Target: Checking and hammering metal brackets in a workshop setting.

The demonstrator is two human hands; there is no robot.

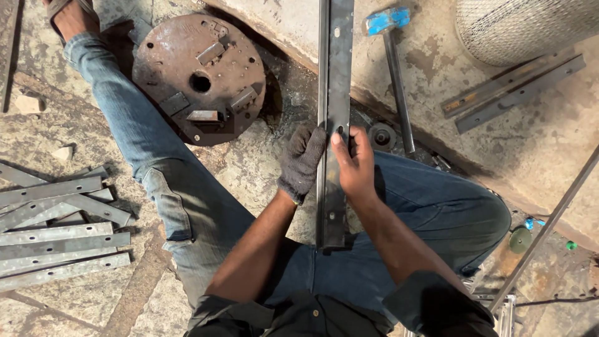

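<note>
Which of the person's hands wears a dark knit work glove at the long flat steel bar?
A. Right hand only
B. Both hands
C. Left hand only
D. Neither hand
C: the left hand wears a dark knit work glove against the long flat steel bar, while the right hand on it is bare.

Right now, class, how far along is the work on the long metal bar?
Already done, it seems: a stack of flat strips lies cut on the floor. In hand: the long metal bar rests over the lap, the gloved left hand steadying its edge and the bare right hand pressing on its face. Left: the hammer lies untouched beside it.
</note>
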